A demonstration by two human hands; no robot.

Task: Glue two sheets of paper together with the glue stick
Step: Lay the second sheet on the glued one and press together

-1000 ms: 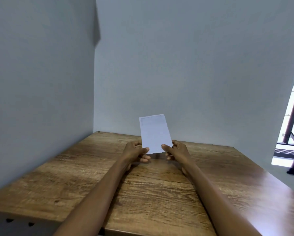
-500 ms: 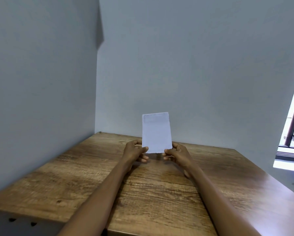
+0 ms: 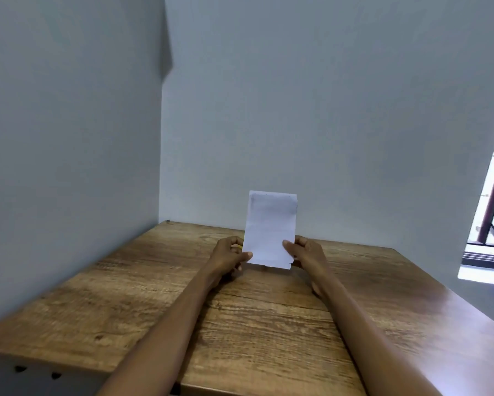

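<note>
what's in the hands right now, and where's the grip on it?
The white paper, held upright above the table. The left hand pinches its lower left edge and the right hand its lower right edge, thumbs on the near face.

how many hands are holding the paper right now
2. The left hand pinches the paper at its lower left edge, and the right hand pinches it at its lower right edge, holding it upright above the wooden table.
</note>
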